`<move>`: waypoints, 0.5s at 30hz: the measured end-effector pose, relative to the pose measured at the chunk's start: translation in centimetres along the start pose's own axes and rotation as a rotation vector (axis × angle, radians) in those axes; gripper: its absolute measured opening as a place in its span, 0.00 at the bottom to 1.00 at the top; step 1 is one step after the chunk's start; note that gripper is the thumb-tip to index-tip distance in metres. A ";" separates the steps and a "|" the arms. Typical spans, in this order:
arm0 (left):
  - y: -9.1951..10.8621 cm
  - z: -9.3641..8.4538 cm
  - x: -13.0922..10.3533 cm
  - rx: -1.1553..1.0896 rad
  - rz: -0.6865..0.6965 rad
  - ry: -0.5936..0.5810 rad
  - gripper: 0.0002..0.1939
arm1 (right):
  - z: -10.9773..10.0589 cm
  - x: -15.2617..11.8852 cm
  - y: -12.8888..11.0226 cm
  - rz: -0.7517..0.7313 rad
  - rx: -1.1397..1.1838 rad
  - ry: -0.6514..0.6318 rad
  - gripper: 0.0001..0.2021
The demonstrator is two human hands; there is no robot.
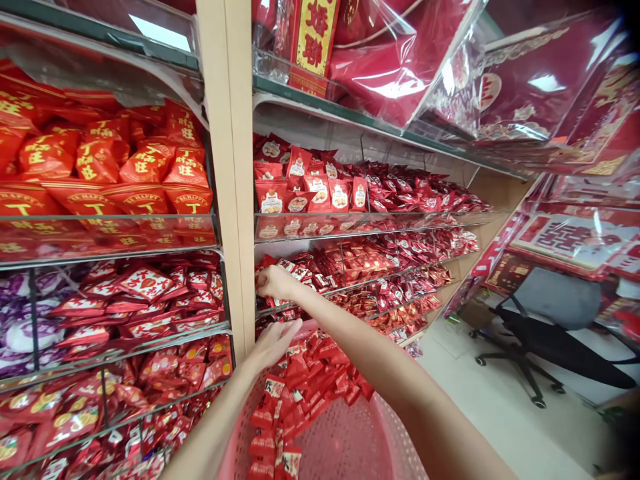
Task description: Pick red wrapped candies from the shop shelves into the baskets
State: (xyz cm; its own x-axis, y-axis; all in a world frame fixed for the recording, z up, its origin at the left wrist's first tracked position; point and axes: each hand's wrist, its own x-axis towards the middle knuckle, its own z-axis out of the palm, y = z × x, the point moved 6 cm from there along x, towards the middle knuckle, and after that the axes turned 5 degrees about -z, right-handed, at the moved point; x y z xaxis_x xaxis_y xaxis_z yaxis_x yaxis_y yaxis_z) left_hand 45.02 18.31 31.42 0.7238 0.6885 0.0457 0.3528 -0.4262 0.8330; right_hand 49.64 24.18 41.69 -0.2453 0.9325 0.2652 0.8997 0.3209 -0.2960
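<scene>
A pink perforated basket (345, 440) below the shelves holds many small red packets (320, 373), piled toward its far and left sides. My left hand (275, 341) is over the basket's far left rim, fingers stretched out and nothing in them. My right hand (276, 283) reaches across above it into a shelf compartment beside the wooden upright. Its fingers are curled down at the red and white packets (300, 272); whatever they hold is hidden.
A wooden upright (233, 167) divides the shelves. Orange-red packets (150, 160) and purple packets (17, 320) fill the left shelves. Clear shelf fronts (370, 225) edge the compartments. An office chair (555, 333) stands on the right. Wrapped red goods (540, 87) hang over the upper right.
</scene>
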 end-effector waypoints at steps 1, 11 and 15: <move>-0.1 0.0 0.0 0.002 -0.003 0.006 0.29 | -0.3 -0.1 0.3 0.011 0.019 0.045 0.03; -0.8 0.2 0.3 0.007 -0.011 0.018 0.32 | -5.6 -3.3 2.7 0.088 0.484 0.454 0.04; -1.2 0.1 0.4 -0.010 -0.041 0.016 0.33 | -7.6 -7.3 2.4 0.067 0.908 0.480 0.08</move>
State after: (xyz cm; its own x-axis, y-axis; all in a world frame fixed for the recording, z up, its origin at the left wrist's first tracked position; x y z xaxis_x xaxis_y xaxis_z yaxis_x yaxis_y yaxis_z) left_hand 44.95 19.03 30.40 0.6994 0.7145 0.0199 0.3758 -0.3913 0.8400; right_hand 56.36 16.92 46.00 0.1448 0.8523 0.5025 0.2448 0.4612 -0.8528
